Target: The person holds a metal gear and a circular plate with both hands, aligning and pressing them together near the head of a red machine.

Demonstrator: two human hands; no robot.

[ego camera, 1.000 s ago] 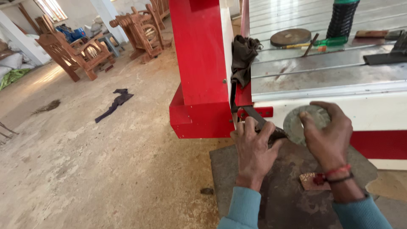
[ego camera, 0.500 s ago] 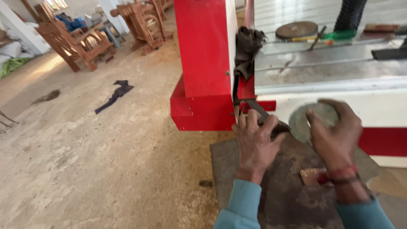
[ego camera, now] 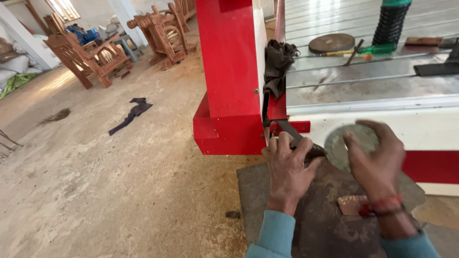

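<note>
Left hand [ego camera: 288, 167] was closed around a dark flat bar [ego camera: 290, 135] at the corner of the red machine frame [ego camera: 229, 81]; right hand [ego camera: 377, 160] gripped a round grey disc [ego camera: 345, 143] against the machine's white side panel [ego camera: 430, 126]. Disc was not seated anywhere visible, so fitting looked unfinished. A second disc [ego camera: 331, 43] lay on the slatted bed [ego camera: 363, 76].

The left hand [ego camera: 287, 172] hides the dark lever's [ego camera: 291, 134] lower end
</note>
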